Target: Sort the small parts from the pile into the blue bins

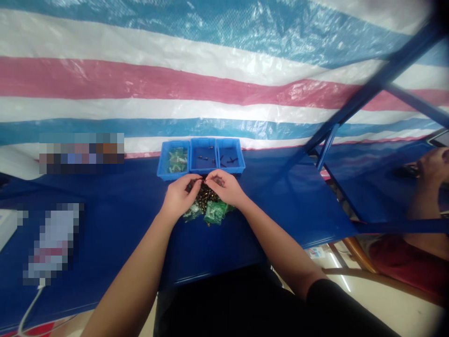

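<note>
Both my hands meet over a small heap of parts (206, 206) on the blue table (115, 224). The heap mixes green translucent plastic pieces with small dark brass-coloured bits. My left hand (180, 194) is curled, its fingertips pinched together at the top of the heap. My right hand (224, 186) is curled too, pinching something tiny that I cannot make out. The two sets of fingertips almost touch. Just beyond them stand three blue trays: the left tray (173, 160) holds green pieces, the middle tray (203, 157) a few dark bits, the right tray (230, 157) some black pieces.
A striped blue, white and pink tarpaulin (210, 70) hangs behind the table. A blue metal frame (354, 100) slants up at the right. Another person's arm (430, 187) reaches in at the far right. Blurred items and a white cable (30, 309) lie at the left.
</note>
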`<move>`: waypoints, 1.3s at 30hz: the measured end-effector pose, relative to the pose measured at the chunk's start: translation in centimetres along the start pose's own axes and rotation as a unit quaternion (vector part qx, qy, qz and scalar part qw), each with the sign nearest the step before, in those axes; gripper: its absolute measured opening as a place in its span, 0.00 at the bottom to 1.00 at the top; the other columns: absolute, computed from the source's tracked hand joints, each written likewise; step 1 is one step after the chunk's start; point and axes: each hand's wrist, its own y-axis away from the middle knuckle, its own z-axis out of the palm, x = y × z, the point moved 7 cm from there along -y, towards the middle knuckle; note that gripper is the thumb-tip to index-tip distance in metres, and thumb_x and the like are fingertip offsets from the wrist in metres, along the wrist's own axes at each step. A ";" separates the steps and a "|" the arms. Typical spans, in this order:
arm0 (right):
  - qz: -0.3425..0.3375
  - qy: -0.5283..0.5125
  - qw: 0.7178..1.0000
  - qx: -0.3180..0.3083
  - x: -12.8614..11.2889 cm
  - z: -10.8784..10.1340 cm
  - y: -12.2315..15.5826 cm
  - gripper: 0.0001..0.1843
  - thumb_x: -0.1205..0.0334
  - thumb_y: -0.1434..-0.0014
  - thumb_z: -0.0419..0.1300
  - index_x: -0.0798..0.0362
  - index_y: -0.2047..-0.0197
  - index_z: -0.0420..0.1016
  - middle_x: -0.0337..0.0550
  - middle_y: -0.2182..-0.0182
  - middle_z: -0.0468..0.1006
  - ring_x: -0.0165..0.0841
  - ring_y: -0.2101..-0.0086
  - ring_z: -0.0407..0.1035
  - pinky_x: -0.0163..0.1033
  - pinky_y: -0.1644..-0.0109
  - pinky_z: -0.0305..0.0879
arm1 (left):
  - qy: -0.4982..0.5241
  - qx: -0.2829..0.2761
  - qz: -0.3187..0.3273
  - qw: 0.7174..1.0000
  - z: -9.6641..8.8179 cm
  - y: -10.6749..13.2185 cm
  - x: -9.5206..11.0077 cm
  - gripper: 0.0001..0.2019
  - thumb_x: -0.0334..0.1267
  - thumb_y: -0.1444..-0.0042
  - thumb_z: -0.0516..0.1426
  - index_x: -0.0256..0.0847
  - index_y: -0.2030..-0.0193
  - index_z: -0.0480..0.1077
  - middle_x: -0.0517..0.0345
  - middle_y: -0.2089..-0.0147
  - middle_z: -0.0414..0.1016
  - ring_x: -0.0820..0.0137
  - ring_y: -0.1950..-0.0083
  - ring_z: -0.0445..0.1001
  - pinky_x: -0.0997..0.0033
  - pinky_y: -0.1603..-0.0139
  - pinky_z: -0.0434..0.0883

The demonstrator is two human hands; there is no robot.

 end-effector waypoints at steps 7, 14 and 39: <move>-0.007 0.007 0.999 0.035 0.0 -0.4 0.0 0.11 0.57 0.41 0.61 0.52 0.58 0.78 0.42 0.64 0.81 0.30 0.67 0.72 0.37 0.61 0.70 | -0.001 0.015 0.015 1.000 0.1 0.1 0.2 0.12 0.43 0.38 0.57 0.42 0.53 0.76 0.57 0.59 0.80 0.72 0.62 0.77 0.75 0.61 0.71; 0.009 0.012 0.999 0.051 0.6 -0.7 -0.1 0.10 0.57 0.41 0.62 0.51 0.58 0.80 0.42 0.64 0.82 0.30 0.68 0.73 0.38 0.61 0.71 | -0.011 0.033 0.012 0.999 -0.1 0.1 0.2 0.12 0.43 0.38 0.57 0.41 0.54 0.77 0.57 0.59 0.80 0.72 0.63 0.77 0.75 0.60 0.72; 0.021 0.010 0.997 0.068 0.8 -1.0 0.0 0.11 0.57 0.43 0.63 0.52 0.58 0.80 0.42 0.66 0.82 0.30 0.69 0.73 0.37 0.61 0.71 | 0.007 0.026 -0.008 1.000 -0.1 0.2 0.3 0.14 0.45 0.38 0.55 0.41 0.52 0.73 0.59 0.65 0.78 0.73 0.67 0.74 0.75 0.64 0.69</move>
